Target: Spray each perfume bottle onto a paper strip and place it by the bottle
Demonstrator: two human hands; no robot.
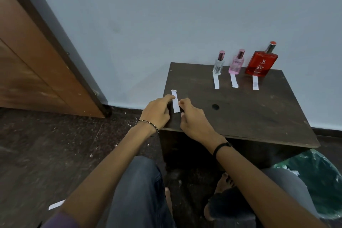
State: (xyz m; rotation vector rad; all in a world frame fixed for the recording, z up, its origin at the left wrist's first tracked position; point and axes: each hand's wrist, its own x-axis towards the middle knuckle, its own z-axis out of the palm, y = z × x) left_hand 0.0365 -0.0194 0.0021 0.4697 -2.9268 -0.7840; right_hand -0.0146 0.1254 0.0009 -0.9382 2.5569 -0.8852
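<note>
Three perfume bottles stand in a row at the back of a dark wooden table point(259, 109): a clear bottle point(218, 65), a pink bottle point(236, 64) and a larger red bottle point(261, 65). A white paper strip lies in front of each: one point(216, 82), another point(234, 81) and a third point(255, 83). At the table's near left corner lies a spare paper strip point(175, 102). My left hand point(157, 112) touches its left edge with the fingertips. My right hand point(192, 118) touches its right edge. Whether either hand grips the strip is unclear.
A wooden door point(37, 61) stands at the left against a pale wall. A white paper scrap point(56, 204) lies on the dark floor. A green plastic bag point(318, 177) sits at the lower right beside my knee. The table has a small hole point(215, 106).
</note>
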